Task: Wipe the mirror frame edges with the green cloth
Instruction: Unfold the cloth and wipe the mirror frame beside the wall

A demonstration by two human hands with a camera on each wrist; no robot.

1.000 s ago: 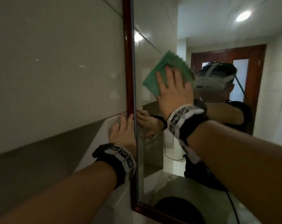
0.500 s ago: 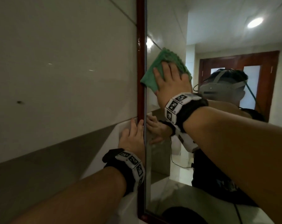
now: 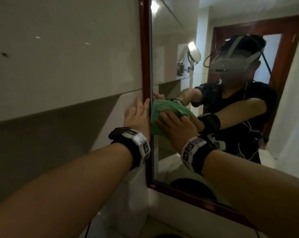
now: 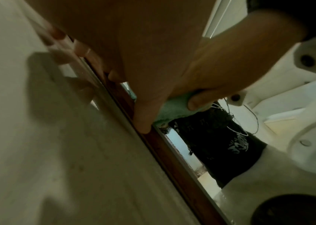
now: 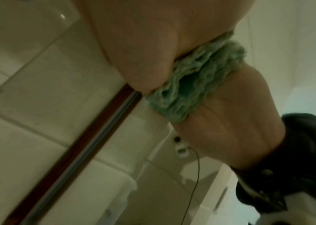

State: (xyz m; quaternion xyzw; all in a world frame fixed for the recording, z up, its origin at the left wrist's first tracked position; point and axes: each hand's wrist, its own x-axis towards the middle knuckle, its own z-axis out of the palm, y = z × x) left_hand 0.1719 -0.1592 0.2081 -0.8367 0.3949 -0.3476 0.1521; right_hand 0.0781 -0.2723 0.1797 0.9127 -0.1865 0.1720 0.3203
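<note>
Since the earlier frames, green cloth [image 3: 164,115] has travelled down the mirror frame [image 3: 146,69] from the upper stretch to mid-height, where it lies bunched against the inner edge of the left rail and the glass beside it. Right hand [image 3: 177,127] presses it flat with spread fingers. Left hand [image 3: 138,117] rests with straight fingers on the wall tile [image 3: 68,66] and the rail's outer side. Step in hand, as judged: a downward stroke along the left edge; next, carrying on to the lower corner [image 3: 152,185], then along the bottom rail. No brand or legible writing shows; the wristbands [image 3: 141,143] bear only square black-and-white markers.
</note>
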